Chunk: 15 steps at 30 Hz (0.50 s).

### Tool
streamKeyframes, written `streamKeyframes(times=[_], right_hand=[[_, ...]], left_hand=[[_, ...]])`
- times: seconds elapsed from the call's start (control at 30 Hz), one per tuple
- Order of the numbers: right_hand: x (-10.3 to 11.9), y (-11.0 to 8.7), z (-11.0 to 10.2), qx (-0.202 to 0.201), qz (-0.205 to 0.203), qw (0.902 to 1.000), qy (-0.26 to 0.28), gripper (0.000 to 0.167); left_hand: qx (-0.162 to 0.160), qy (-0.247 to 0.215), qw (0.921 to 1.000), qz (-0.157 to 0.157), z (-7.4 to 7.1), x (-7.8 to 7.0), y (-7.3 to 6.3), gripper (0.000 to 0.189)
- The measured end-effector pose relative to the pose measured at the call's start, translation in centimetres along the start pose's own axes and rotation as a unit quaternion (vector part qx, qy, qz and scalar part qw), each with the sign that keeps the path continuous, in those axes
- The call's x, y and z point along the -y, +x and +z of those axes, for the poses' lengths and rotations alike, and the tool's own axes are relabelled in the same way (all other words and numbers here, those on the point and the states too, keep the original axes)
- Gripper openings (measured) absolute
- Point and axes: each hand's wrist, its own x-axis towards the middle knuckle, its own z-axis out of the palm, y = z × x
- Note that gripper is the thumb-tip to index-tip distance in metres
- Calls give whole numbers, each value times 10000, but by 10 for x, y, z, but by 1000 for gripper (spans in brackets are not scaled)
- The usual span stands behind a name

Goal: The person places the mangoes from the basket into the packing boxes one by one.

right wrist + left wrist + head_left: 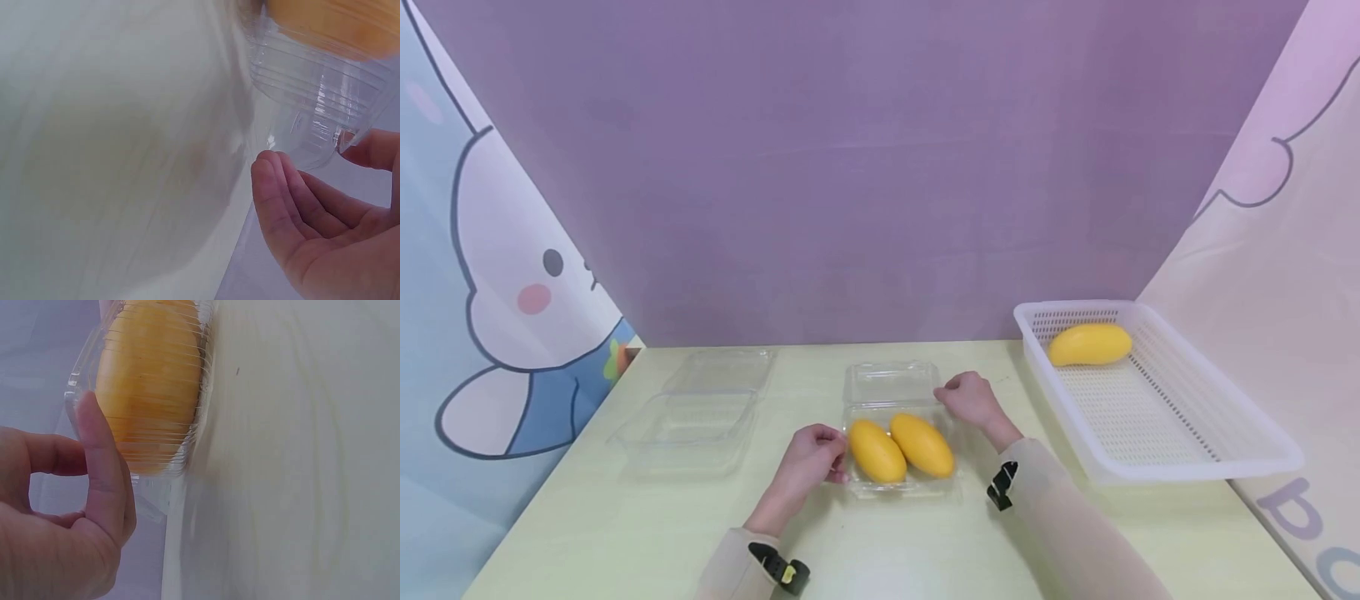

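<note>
A clear plastic clamshell box (pixel 902 488) lies on the table with its lid (pixel 891 383) folded back. Two yellow mangoes (pixel 876 451) (pixel 922 446) sit side by side in its base. At the base's left side, my left hand (pixel 808 462) pinches the rim; the left wrist view has the fingertips (pixel 90 415) right at the edge. My right hand (pixel 973 400) is at the hinge end on the right, with the box's clear edge (pixel 312 134) between its thumb and bent fingers (pixel 269 178).
Another clear clamshell box (pixel 688 433) stands open on the left of the table (pixel 805 533). On the right is a white perforated basket (pixel 1187 467) with one yellow mango (pixel 1090 344) at its far end. A purple panel (pixel 887 183) rises behind the table.
</note>
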Motion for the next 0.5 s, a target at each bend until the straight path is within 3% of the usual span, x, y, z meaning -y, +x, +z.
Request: streamKeyframes(times=[0.27, 0.5], right_hand=[[5, -1, -5, -146, -112, 9992, 345, 31], [10, -2, -13, -117, 171, 9928, 1178, 34]], left_hand=[[-10, 22, 10000, 60, 0, 0, -1, 18], [-2, 66, 10000, 8, 0, 0, 1, 17]])
